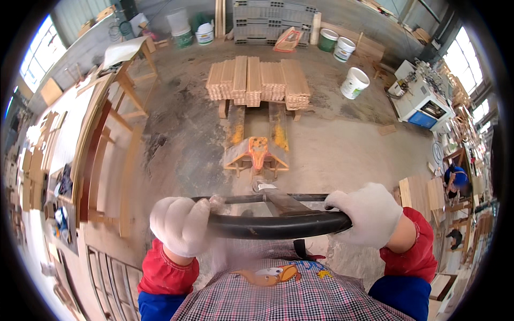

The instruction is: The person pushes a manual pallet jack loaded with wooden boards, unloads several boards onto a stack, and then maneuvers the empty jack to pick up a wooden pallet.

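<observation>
My left hand (181, 226), in a white glove, is closed around the left end of a black pallet jack handle (278, 225). At the right end, my right hand (369, 215), gloved the same way, wraps round the same bar. From the handle a shaft runs forward to the worn orange-yellow body of the pallet jack (258, 152). Its forks (236, 124) reach under a load of wooden boards (258, 80), which lie in neat stacks side by side on wooden supports. The fork tips are hidden beneath the boards.
A long wooden workbench (80, 139) runs along the left. Grey plastic pallets (273, 24) stand against the back wall, with buckets on both sides. One white bucket (355, 83) stands right of the boards. A white-and-blue machine (423, 99) and another person (456, 179) are at the right.
</observation>
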Demonstrator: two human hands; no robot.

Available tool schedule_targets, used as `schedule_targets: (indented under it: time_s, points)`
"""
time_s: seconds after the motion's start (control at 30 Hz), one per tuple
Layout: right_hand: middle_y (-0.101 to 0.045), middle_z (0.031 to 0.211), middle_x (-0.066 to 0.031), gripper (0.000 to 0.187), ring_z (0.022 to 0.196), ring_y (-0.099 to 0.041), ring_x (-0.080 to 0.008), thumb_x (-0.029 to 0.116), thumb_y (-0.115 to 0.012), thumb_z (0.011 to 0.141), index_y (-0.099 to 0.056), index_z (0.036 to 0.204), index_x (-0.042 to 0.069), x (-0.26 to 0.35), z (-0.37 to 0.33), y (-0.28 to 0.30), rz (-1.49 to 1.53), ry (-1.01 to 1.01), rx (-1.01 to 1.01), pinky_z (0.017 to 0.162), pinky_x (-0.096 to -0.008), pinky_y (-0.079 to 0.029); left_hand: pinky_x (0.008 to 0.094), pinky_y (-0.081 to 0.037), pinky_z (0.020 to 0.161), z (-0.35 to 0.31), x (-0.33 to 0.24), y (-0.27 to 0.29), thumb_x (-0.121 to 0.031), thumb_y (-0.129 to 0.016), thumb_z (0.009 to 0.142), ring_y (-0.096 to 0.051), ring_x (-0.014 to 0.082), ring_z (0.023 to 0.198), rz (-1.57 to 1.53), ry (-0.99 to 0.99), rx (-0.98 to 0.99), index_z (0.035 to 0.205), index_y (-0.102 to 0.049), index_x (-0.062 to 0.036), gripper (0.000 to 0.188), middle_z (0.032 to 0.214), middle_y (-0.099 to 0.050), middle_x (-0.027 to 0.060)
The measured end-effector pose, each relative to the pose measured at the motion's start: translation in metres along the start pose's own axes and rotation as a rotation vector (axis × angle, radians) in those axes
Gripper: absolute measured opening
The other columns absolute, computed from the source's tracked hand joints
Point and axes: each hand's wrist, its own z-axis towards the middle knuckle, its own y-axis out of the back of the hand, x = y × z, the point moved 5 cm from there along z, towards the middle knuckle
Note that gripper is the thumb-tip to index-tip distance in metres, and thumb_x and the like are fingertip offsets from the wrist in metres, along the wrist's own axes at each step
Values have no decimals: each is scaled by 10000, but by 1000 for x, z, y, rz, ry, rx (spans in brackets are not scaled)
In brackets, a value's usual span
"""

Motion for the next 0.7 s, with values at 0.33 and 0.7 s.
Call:
schedule_targets:
  time_s: [0.33, 0.7]
  points:
    - [-633, 675, -121, 378, 638, -646, -307, 367, -684, 727, -532, 899, 67, 52, -107, -109, 13, 95, 26, 588, -389, -494, 369, -439, 530, -100, -100, 81, -79, -709, 611, -543, 269, 567, -42, 108, 346, 746, -602, -58, 173, 660, -535, 76]
    - [-669, 868, -160, 418, 813, -651, -346, 410, -645, 717, -567, 990, 103, 87, -184, -241, 102, -69, 195, 712, -436, -518, 399, -498, 616, -231, -168, 107, -216, -649, 666, -625, 295, 671, -203, 217, 905, 776, -636, -149, 129, 712, -629, 75]
